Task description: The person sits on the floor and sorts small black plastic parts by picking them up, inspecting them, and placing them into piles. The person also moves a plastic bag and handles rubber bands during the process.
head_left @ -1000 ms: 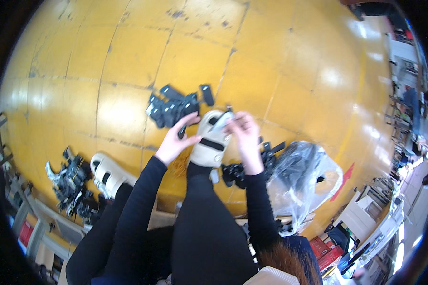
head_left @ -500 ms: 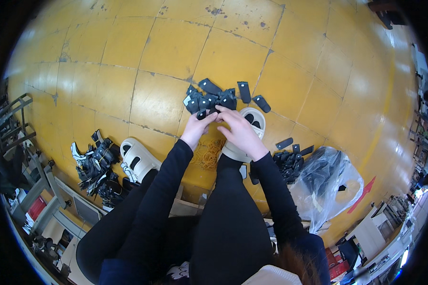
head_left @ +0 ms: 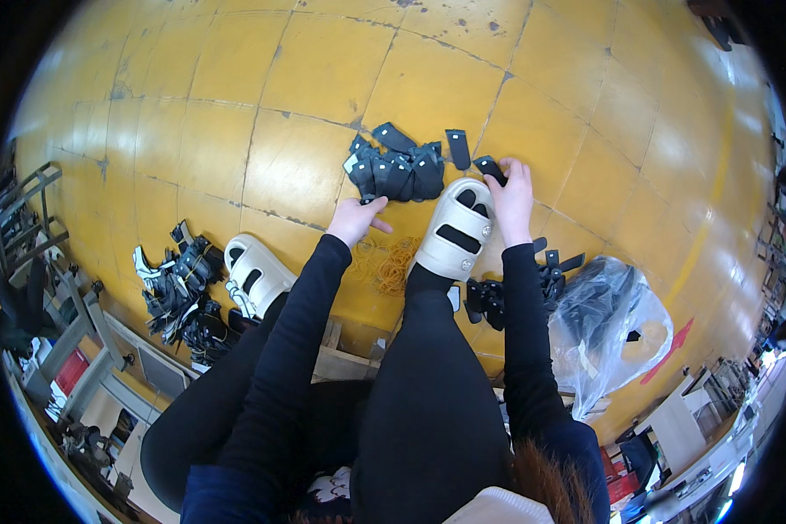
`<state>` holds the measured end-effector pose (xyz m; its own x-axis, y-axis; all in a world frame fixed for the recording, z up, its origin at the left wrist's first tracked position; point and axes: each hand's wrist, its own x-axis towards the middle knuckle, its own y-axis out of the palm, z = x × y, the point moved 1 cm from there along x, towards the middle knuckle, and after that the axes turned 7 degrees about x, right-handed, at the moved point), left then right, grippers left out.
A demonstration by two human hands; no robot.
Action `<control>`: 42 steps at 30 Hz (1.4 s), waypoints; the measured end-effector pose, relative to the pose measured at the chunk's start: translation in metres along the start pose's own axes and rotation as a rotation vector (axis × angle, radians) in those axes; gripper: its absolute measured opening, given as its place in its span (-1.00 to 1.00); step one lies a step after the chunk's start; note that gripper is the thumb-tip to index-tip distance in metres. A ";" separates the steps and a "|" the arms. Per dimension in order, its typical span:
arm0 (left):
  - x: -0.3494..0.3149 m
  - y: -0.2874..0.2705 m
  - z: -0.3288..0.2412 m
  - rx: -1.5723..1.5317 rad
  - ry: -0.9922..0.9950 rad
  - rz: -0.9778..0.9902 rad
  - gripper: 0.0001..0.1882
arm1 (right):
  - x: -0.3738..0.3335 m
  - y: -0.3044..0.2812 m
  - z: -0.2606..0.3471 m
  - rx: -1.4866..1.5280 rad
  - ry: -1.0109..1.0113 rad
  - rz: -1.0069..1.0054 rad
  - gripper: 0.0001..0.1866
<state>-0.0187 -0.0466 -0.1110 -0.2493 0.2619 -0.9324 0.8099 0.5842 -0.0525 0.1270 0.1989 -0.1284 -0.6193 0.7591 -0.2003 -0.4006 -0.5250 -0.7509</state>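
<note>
The right hand (head_left: 515, 196), fingers bent, touches 1 black piece (head_left: 490, 168) inside the right edge of the yellow floor (head_left: 314, 79), the left hand (head_left: 355, 220) a dark item (head_left: 368, 199) (whether either grasps, I cannot tell), and a shifting beige sandal (head_left: 433, 249) could scatter the black pile (head_left: 397, 177).

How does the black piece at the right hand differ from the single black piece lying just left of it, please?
The piece at the right hand meets the fingers, which partly cover it; the single piece lies untouched, in full view. The piece at the hand slants clearly, while the single piece points almost straight ahead of the person. Both are dark, elongated and marked with a small pale patch.
</note>
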 end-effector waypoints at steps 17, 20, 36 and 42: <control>0.007 -0.004 0.005 0.091 0.156 0.026 -0.66 | -0.022 -0.005 0.021 0.444 0.101 0.086 -0.72; 0.010 -0.009 0.007 0.091 0.131 0.012 -0.67 | -0.056 -0.027 -0.012 0.383 0.108 0.018 -0.75; 0.001 0.002 0.002 0.057 0.083 0.089 -0.70 | -0.244 0.015 -0.040 -0.148 0.146 0.350 -0.42; 0.003 0.000 0.002 0.055 0.076 0.065 -0.70 | -0.238 0.017 -0.044 -0.103 0.182 0.404 -0.73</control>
<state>-0.0183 -0.0478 -0.1142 -0.2335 0.3566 -0.9046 0.8530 0.5217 -0.0145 0.2977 0.0259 -0.1215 -0.5795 0.5615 -0.5906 -0.0767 -0.7591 -0.6465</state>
